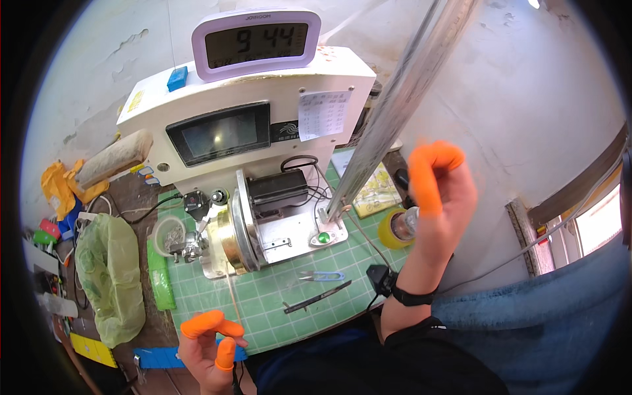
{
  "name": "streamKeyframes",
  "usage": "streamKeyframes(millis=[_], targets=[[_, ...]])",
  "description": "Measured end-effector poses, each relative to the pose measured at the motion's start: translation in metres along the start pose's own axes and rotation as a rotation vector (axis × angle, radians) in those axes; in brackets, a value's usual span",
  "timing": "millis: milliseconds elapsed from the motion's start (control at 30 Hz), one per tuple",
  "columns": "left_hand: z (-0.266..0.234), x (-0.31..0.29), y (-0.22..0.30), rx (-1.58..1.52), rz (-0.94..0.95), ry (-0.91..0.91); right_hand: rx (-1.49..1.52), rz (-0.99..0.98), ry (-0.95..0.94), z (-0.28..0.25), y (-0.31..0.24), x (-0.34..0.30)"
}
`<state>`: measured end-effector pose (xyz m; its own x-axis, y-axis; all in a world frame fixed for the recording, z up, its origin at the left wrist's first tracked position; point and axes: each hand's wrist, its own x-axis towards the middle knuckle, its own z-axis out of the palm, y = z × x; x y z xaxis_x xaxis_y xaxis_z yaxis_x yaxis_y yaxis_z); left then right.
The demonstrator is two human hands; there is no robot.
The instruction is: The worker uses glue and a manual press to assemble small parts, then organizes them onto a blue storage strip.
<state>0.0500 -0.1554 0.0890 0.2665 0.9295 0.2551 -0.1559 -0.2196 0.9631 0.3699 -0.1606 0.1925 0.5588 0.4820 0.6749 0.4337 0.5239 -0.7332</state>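
Orange finger cots cover fingers of both my hands. My left hand (209, 345) is low at the mat's front edge, fingers curved, with a gap between thumb and forefinger. A thin tan strand (234, 299) runs from the brass-coloured drum (232, 243) toward its fingertips; whether they touch it I cannot tell. My right hand (444, 191) is raised at the right, beside the clear upright tube (388, 112). Its thumb and forefinger curl together in a pinch; anything between them is too fine to see. Blue-handled thread snips (322, 276) and a dark narrow bar (318, 297) lie between the hands.
A white machine (151, 105) with a dark screen (219, 133) stands behind the green mat (283, 329), a clock (257, 45) on top. The black motor (280, 189) sits beside the drum. A yellow roll (390, 230) is at right, a green plastic bag (110, 280) at left.
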Motion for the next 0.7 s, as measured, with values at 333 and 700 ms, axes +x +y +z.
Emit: streamKeyframes(millis=[333, 700], targets=[[0.014, 0.035, 0.035, 0.017, 0.069, -0.613, 0.179, 0.419, -0.937, 0.035, -0.001, -0.139], [-0.029, 0.019, 0.019, 0.089, 0.26, -0.193, 0.157, -0.211, -1.292, 0.071, -0.068, -0.109]])
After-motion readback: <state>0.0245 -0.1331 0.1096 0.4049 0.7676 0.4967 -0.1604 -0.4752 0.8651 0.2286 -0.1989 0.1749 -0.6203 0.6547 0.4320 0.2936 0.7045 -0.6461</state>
